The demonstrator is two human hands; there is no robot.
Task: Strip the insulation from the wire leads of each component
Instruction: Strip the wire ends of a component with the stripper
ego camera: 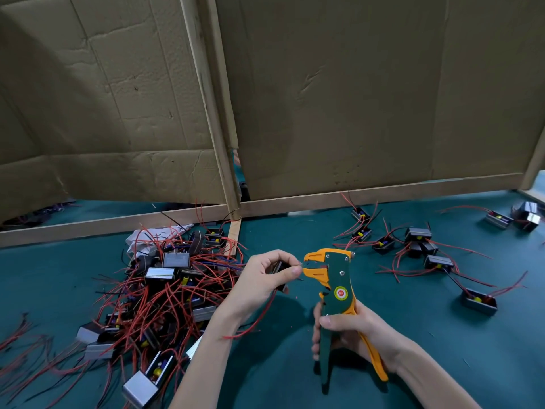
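Components in a big heap (165, 290) lay on the left of the green bench (413, 343), red leads tangled, seemingly awaiting work. Just right of it, the left hand (262, 278) held one component (280, 268), its grip pinching a wire lead (300, 263) at the mouth of the wire stripper (336, 287), whose jaws stood spread. The right hand (351, 332) had its grip wrapped round the handles. Farther right, a smaller scatter (421, 246) probably counted as finished, though its lead ends were too small to judge. Most of the job appeared left.
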